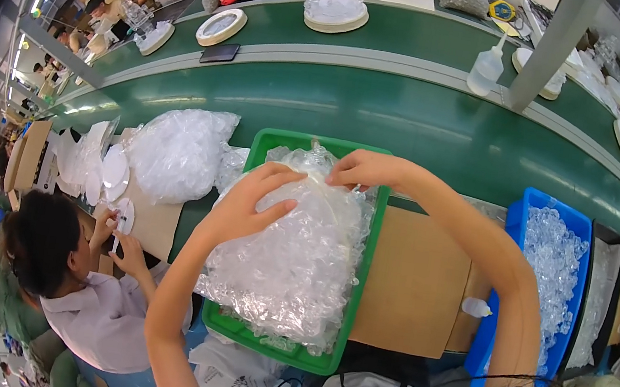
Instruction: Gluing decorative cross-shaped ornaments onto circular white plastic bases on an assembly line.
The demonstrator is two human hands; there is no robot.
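In front of me stands a green plastic bin (353,312), heaped with a clear plastic bag (275,264) and many small transparent pieces. My left hand (249,199) lies over the bag's upper left part, thumb and fingers apart. Across the bin's far end reaches my right hand (368,172), its fingertips pinched together close to the bag's far edge. What those fingertips hold, if anything, is too small to make out. Between the two hands shows a pale, whitish patch of the bag's contents.
Right of the bin lie brown cardboard (413,281), a small white bottle (476,307) and a blue bin (516,216) of clear pieces. A stuffed clear bag (181,146) sits left, by a co-worker (94,297). Beyond, a dropper bottle (486,69) stands near a metal post (551,53).
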